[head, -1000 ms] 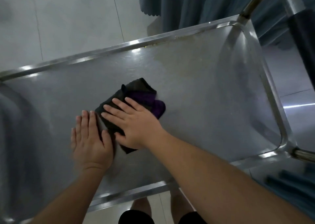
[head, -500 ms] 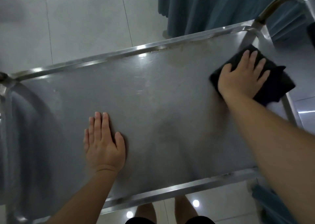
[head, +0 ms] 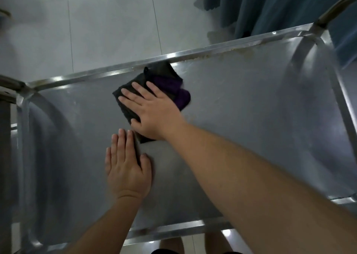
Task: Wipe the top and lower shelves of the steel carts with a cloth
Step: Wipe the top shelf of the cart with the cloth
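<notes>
Both hands lie flat on the top shelf of the steel cart [head: 251, 118], a brushed stainless tray with a raised rim. Our right hand [head: 152, 107] presses its straight, spread fingers onto the dark folded cloth [head: 166, 79], a black rag with a purple patch showing at its right side; the palm covers the rag's lower half. This rag sits near the middle of the shelf, its upper corner touching the far rim, and its lower corner peeks out beneath our wrist. Our left hand [head: 127, 166] rests open on the bare metal just below and to the left of the rag, fingers straight and held together, thumb out to the right; its fingertips reach the rag's lower edge, though we cannot tell whether they touch it. Brownish residue marks the shelf along the far rim to the right of the rag. A curved steel handle [head: 336, 8] rises at the cart's far right corner. Beyond the cart we see pale floor tiles [head: 108, 27] and a blue-grey curtain [head: 270, 8] at upper right.
</notes>
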The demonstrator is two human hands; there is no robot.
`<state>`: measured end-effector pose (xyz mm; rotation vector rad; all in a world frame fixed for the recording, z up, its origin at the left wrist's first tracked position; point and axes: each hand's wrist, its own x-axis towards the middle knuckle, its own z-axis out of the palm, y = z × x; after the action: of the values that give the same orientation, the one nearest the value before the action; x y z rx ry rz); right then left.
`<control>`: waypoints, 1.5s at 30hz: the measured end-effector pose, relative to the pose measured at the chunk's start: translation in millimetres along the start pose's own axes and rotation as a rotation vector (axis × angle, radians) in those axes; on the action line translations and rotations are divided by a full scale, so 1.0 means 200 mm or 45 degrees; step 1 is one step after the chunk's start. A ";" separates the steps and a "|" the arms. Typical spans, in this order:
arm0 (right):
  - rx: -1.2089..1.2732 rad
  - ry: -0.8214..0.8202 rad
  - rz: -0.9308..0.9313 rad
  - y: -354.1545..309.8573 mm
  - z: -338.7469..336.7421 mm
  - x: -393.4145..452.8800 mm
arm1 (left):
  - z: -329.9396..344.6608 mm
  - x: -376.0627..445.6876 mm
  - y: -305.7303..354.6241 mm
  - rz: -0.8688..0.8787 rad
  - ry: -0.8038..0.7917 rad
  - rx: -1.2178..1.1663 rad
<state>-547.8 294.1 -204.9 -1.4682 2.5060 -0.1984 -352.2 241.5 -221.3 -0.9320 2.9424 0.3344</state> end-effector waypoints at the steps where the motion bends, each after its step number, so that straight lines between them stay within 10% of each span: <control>1: -0.011 -0.007 -0.006 0.05 -0.02 0.02 | 0.00 0.00 0.00 0.003 0.004 0.009; 27: -0.091 0.069 0.957 1.52 -0.29 -0.93 | 0.02 0.00 -0.01 0.049 0.078 -0.027; 45: 0.055 0.033 1.059 0.79 0.00 -2.01 | 0.07 0.01 -0.04 0.068 0.153 -0.040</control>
<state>-491.0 721.4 -190.1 -0.3178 2.8565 -0.1151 -349.0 237.4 -235.7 -0.9092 3.0848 0.3391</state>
